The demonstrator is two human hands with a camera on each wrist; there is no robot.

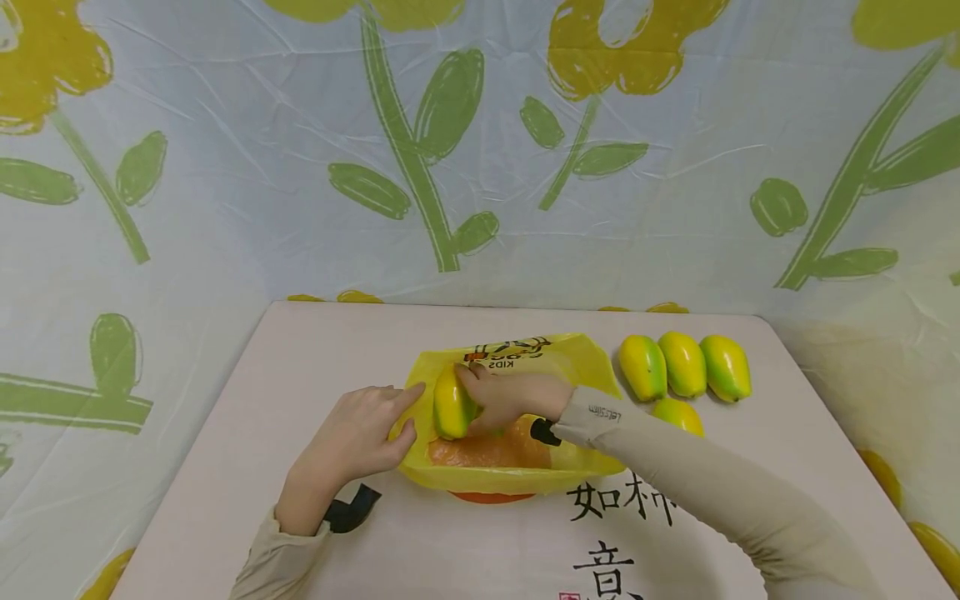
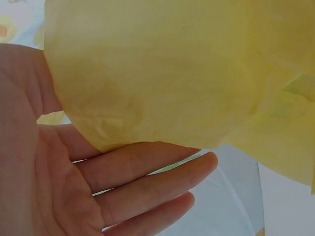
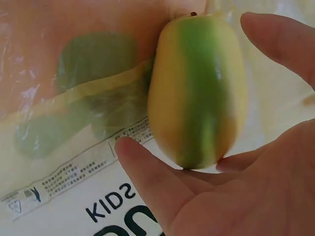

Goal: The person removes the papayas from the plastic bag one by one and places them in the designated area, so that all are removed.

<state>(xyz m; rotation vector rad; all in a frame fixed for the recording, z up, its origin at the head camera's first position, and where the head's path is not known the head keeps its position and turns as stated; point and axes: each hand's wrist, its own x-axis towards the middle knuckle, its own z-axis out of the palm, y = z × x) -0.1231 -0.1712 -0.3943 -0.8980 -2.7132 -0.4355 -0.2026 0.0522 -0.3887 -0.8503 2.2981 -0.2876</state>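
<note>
A translucent yellow plastic bag printed with "KIDS" lies on the table with its mouth spread. A yellow-and-green mango rests inside its left part. My right hand reaches into the bag beside that mango. In the right wrist view its fingers spread around the mango's lower end, and the thumb stands apart from it. At the bag's left edge is my left hand, index finger extended against the plastic and thumb apart. The left wrist view shows straight fingers partly behind the bag's yellow sheet.
Three mangoes stand in a row at the back right, among them a middle mango. Another mango lies in front, partly behind my right sleeve. Black characters mark the pale table. A flower-printed cloth hangs behind.
</note>
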